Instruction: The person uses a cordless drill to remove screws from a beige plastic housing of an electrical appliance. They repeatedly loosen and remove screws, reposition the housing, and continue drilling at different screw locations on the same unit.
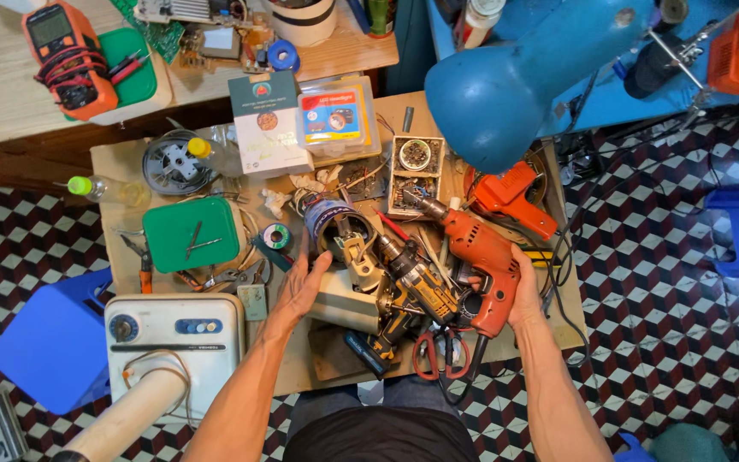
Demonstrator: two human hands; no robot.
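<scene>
Two hands are working over a cluttered worktop (113,167). Taking the orange drill (476,257) as the landmark: the right hand (519,295) is closing around its handle, gripping it at the drill's right side. The left hand (301,287) is lying open, fingers spread, well to the left of the drill, touching a metal motor part (344,239). A yellow-and-black drill (412,291) is lying just left of the orange drill, touching it. Red-handled scissors (438,355) are sitting just below it. A green box (192,233) is resting far to the left.
</scene>
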